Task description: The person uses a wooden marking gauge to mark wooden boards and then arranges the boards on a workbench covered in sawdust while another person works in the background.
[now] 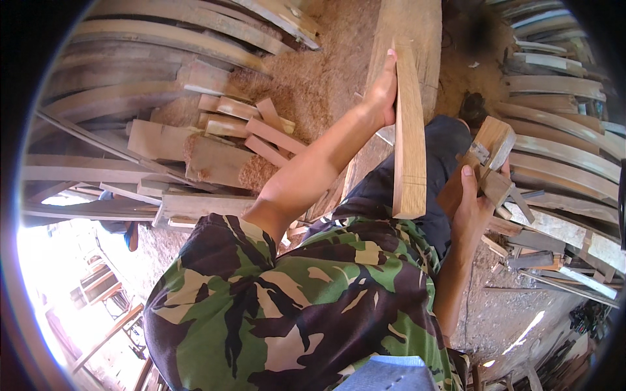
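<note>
A long, slightly curved piece of wood point(411, 150) slants from the wide plank toward my lap, with a pencil-like line across its near end. My left hand point(383, 91) lies along its left side near the far end, thumb pointing away from me; the other fingers are mostly hidden behind the wood. Off to the right, my right hand point(473, 205) is wrapped round a wooden hand plane point(495, 140), the thumb pressed on its near side. Metal shows in the middle of the plane's block, and the tool is tilted, apart from the wood piece.
Beneath the work runs a wide plank point(407, 23). Shavings point(313, 78) cover the ground beyond. Stacked curved boards point(163, 39) line the left, near short offcuts point(277, 133); more curved slats point(561, 130) are piled on the right. My dark-trousered leg point(430, 153) lies between both hands.
</note>
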The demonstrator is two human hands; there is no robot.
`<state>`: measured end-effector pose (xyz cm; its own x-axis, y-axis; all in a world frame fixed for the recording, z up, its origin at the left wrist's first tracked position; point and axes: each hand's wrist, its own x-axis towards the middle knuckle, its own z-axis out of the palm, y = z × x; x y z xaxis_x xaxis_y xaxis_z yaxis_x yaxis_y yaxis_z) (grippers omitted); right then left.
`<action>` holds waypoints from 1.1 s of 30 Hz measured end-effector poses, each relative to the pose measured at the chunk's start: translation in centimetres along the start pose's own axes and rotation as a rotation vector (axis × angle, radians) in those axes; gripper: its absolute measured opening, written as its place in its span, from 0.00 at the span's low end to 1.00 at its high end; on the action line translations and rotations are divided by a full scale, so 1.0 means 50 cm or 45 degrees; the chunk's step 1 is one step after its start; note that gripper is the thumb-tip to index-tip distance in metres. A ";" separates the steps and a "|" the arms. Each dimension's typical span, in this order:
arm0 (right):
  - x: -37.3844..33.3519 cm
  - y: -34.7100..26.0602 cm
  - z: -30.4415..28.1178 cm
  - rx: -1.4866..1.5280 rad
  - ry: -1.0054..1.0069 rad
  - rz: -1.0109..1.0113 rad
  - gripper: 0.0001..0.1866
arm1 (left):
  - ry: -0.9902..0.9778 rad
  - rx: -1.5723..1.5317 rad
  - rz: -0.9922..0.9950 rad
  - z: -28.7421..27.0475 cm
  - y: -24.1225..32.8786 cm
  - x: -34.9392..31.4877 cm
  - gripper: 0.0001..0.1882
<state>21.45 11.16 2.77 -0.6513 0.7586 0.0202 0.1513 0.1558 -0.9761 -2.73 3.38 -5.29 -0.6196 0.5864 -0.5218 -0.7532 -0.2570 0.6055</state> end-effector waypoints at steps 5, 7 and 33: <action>0.002 -0.019 -0.005 -0.090 0.015 0.037 0.43 | -0.057 0.003 0.031 0.007 0.038 -0.006 0.50; 0.004 -0.013 -0.005 -0.050 0.040 0.009 0.43 | -0.107 0.117 0.161 0.029 0.076 -0.025 0.51; 0.044 -0.259 0.054 0.186 -0.159 -0.667 0.44 | -0.535 0.469 0.889 0.170 0.048 -0.243 0.38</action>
<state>16.06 9.10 14.86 -0.6962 0.5211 0.4937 -0.3153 0.3959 -0.8625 4.85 2.15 7.60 -0.7236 0.6403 0.2577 -0.0708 -0.4402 0.8951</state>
